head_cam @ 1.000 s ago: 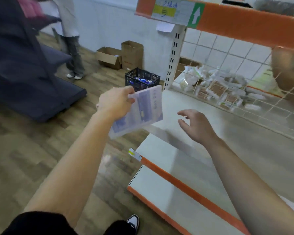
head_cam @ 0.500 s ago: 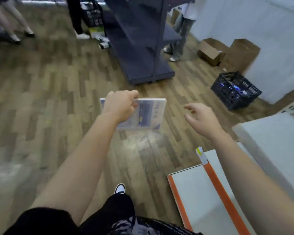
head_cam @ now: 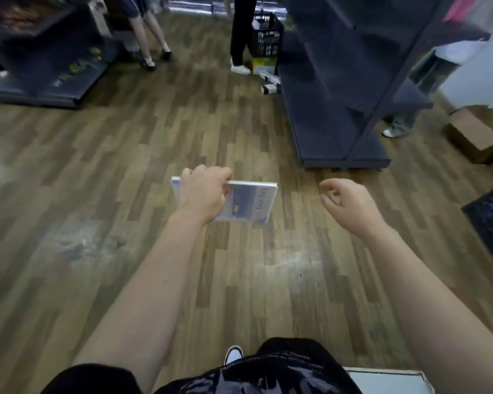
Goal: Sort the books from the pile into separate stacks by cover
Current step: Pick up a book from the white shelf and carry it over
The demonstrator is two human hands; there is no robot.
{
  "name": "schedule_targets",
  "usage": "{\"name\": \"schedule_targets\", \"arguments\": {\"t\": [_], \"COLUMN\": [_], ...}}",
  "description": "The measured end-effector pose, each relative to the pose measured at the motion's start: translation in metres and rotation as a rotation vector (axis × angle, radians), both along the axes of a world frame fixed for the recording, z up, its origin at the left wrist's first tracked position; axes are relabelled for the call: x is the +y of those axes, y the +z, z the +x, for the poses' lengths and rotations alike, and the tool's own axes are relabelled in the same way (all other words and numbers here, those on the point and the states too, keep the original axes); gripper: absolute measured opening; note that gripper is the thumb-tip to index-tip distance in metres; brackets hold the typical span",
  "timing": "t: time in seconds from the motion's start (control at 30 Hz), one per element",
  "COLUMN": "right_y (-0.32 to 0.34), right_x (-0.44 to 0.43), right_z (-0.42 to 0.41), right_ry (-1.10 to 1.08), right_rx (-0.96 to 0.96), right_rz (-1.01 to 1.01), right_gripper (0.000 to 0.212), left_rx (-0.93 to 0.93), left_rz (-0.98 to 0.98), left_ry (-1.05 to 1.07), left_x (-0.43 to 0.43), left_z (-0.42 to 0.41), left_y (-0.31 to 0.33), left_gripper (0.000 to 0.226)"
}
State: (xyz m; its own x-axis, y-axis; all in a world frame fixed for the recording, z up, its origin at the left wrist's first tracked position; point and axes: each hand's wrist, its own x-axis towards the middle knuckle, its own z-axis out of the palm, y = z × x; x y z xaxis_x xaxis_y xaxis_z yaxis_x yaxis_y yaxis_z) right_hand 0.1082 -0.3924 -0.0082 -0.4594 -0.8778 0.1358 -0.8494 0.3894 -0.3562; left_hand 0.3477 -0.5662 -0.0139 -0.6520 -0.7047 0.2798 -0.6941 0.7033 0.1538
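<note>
Although neither the pile nor any sorted stack shows in this view, one book is in hand. The left hand holds it in the air above the wooden floor, roughly level and cover up, well apart from anything it could be laid on. Its fingers curl over the far edge near one end, and the hand covers about a third of the book. The right hand hangs beside it without touching it, its fingers loosely bent and grasping nothing.

The book looks thin and light, with a pale blue-and-white cover whose lettering is too blurred to read surely. It juts out flat beyond the hand without drooping, so I judge it fairly stiff, perhaps with a firm glossy cover, which would be slippery in a one-sided hold. Gripped near one end, the free end could tip or slide out on a quick turn. A steadier hold would be midway along a long edge, thumb on top and fingers beneath, or with the free right hand under the far corner. The corners would dent first if it fell.
</note>
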Motion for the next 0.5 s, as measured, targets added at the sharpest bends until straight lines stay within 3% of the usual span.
{"name": "schedule_targets", "arguments": {"t": [0.2, 0.5], "right_y": [-0.009, -0.008], "right_x": [-0.086, -0.285], "right_z": [-0.021, -0.089], "right_ry": [0.036, 0.070], "right_rx": [0.018, -0.024], "right_rz": [0.033, -0.005], "right_gripper": [0.031, 0.031], "left_rx": [-0.017, -0.036], "left_rz": [0.006, -0.026], "left_ry": [0.061, 0.113], "left_x": [-0.076, -0.258], "left_z": [-0.008, -0.071], "left_y": [0.004, 0.009], "left_gripper": [0.010, 0.004]}}
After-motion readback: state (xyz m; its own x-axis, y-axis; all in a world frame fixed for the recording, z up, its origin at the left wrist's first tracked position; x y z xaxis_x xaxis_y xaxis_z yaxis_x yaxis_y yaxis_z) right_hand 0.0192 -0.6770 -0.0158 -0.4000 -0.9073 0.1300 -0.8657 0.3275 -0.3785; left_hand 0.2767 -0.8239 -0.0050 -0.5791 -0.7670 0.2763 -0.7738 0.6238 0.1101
